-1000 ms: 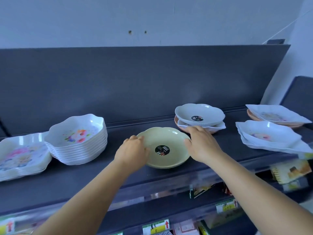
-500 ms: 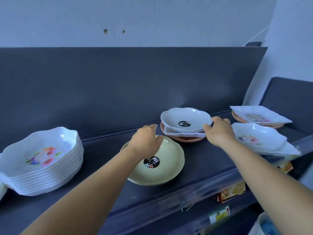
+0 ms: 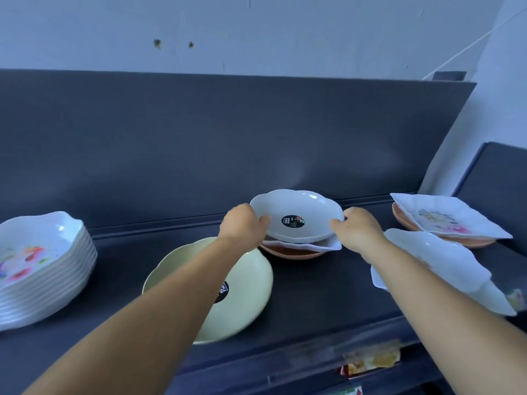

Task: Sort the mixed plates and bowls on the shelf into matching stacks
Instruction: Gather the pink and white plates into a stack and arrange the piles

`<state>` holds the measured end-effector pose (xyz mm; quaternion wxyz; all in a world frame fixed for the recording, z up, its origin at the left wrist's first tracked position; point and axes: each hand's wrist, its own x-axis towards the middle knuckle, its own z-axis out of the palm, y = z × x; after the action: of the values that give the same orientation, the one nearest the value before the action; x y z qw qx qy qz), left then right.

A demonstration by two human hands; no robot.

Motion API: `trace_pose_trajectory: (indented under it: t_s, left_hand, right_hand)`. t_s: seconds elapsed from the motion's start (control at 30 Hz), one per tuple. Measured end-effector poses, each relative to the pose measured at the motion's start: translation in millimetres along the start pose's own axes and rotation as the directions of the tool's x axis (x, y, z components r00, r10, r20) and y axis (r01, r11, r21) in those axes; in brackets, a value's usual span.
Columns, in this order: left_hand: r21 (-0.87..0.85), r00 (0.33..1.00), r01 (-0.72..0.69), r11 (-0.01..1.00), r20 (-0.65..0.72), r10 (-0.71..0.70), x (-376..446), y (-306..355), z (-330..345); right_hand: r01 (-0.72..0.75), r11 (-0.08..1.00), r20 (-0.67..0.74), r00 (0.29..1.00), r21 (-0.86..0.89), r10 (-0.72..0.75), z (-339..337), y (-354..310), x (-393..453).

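Observation:
A white scalloped bowl (image 3: 296, 215) with a dark sticker sits on top of a mixed pile at the middle back of the dark shelf (image 3: 313, 289). My left hand (image 3: 242, 226) grips its left rim and my right hand (image 3: 356, 229) grips its right rim. Under it lie a white square plate (image 3: 319, 246) and an orange plate (image 3: 288, 252). A pale yellow scalloped plate (image 3: 245, 295) rests nearer the front, partly hidden by my left forearm.
A tall stack of white floral bowls (image 3: 40, 266) stands at the left. At the right, white square plates (image 3: 439, 260) sit near the front edge, and a floral square plate (image 3: 445, 220) lies on an orange plate (image 3: 399, 218). A lower shelf holds packaged goods.
Both hands left the yellow plate and moved back to the white bowl, taking hold of its two sides. The view shifted right.

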<state>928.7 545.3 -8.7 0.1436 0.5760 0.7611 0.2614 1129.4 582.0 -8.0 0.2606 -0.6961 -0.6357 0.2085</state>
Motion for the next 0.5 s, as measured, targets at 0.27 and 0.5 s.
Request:
trace_pose_trajectory:
  t_s: [0.27,0.5]
  left_hand:
    - [-0.148,0.976,0.062,0.987,-0.197,-0.091,-27,2,-20]
    - [-0.092,0.956,0.138,0.986,-0.246,-0.157,-80,-37,-55]
  right_hand:
    - [0.206,0.974,-0.023,0.979,0.091,-0.205,-15,-15,-13]
    - [0.324,0.942,0.137,0.933,0.09,-0.334,-6,-36,-78]
